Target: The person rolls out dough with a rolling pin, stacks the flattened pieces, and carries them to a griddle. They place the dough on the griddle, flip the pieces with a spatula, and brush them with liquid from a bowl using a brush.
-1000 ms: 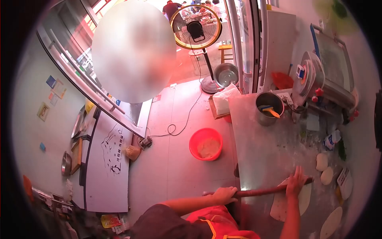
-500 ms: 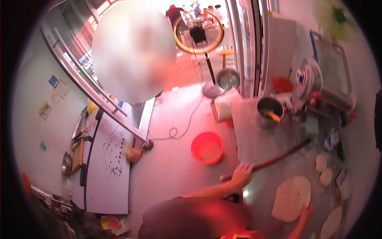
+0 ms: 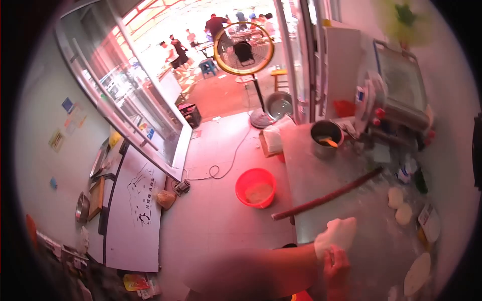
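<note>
A pale flat dough sheet [image 3: 337,234] is lifted and bunched over the end of my left forearm [image 3: 296,258], above the metal table [image 3: 321,185]. It covers my left hand, so those fingers cannot be made out. Just below, my right hand [image 3: 336,265] has its fingers curled closed on the lower edge of the dough. The long dark red rolling pin [image 3: 329,194] lies slantwise on the table, touched by neither hand, its near end past the left edge. Two small dough pieces [image 3: 395,197] and another flat sheet [image 3: 417,274] are at the right.
A steel pot [image 3: 326,136] with an orange-handled tool stands at the table's back, near a machine [image 3: 401,95]. A scale [image 3: 429,222] is at the right. On the floor are a red basin [image 3: 255,187] and a standing fan [image 3: 244,51]. Several people are outside the doorway.
My left hand has let go of the rolling pin and moved right to the dough. The dough sheet has come up off the table and left, with my right hand. The view has shifted slightly.
</note>
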The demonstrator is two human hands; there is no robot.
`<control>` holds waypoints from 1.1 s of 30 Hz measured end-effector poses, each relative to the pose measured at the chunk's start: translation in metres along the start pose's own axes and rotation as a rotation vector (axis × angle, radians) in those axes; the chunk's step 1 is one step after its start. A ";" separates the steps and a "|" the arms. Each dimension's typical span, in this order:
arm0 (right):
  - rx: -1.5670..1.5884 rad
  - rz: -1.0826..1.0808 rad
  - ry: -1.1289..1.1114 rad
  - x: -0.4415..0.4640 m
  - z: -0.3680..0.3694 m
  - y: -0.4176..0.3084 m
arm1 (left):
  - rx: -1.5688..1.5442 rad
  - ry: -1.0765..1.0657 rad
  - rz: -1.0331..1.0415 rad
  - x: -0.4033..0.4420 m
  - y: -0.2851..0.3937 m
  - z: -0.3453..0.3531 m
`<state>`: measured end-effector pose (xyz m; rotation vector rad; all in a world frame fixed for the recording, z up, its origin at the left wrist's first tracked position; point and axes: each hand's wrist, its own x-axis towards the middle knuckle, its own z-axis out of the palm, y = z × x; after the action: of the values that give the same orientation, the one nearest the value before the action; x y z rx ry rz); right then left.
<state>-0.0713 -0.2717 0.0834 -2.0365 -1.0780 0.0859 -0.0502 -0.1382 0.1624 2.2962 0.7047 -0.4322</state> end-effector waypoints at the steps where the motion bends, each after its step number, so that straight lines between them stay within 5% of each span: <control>1: 0.006 0.053 0.067 -0.010 -0.008 0.005 | 0.234 0.219 0.129 0.001 0.004 0.001; 3: 0.032 0.264 0.187 -0.049 -0.028 0.025 | 1.147 1.197 0.454 0.008 -0.004 0.036; 4: 0.066 0.382 0.259 -0.067 -0.037 0.042 | 1.211 1.446 0.554 0.021 0.002 0.046; 5: 0.027 0.452 0.332 -0.092 -0.045 0.055 | 0.905 1.266 0.766 0.034 0.013 0.056; 6: -0.005 0.523 0.407 -0.118 -0.055 0.062 | 0.352 0.648 0.891 0.041 0.028 0.073; 7: 0.004 0.619 0.455 -0.139 -0.069 0.062 | -0.125 0.176 0.796 0.045 0.042 0.096; 8: 0.018 0.691 0.500 -0.165 -0.079 0.058 | -0.195 0.007 0.772 0.046 0.066 0.109; 13: 0.045 0.886 0.770 -0.248 -0.102 0.057 | 0.906 0.751 1.209 0.052 0.256 0.131; 14: 0.050 0.899 0.807 -0.256 -0.101 0.056 | 0.792 0.695 1.266 0.067 0.279 0.152; 16: 0.116 0.945 0.840 -0.259 -0.100 0.062 | 0.117 0.164 1.330 0.116 0.313 0.241; 17: 0.158 0.969 0.846 -0.256 -0.099 0.066 | 0.030 0.065 1.321 0.135 0.319 0.283; 22: -0.194 0.920 0.743 -0.233 -0.108 0.123 | -0.065 0.022 1.205 0.192 0.264 0.338; 23: -0.303 0.906 0.744 -0.232 -0.112 0.145 | -0.337 -0.035 1.099 0.212 0.243 0.330; 25: -0.468 0.944 0.754 -0.233 -0.121 0.196 | -0.219 0.160 1.027 0.258 0.207 0.285; 26: -0.521 0.988 0.772 -0.228 -0.123 0.220 | 0.182 0.404 1.049 0.277 0.195 0.254; 29: -0.758 1.089 0.620 -0.184 -0.106 0.269 | 0.374 0.335 0.967 0.333 0.170 0.198; 32: -0.335 0.735 0.199 -0.127 -0.086 0.218 | 0.616 0.073 0.972 0.407 0.153 0.189; 33: -0.319 0.694 0.251 -0.120 -0.090 0.208 | 0.631 0.013 0.951 0.412 0.153 0.184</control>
<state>0.0267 -0.4780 -0.0341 -2.5473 -0.2037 0.0093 0.3490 -0.2102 -0.0867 2.8681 -0.6419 -0.1797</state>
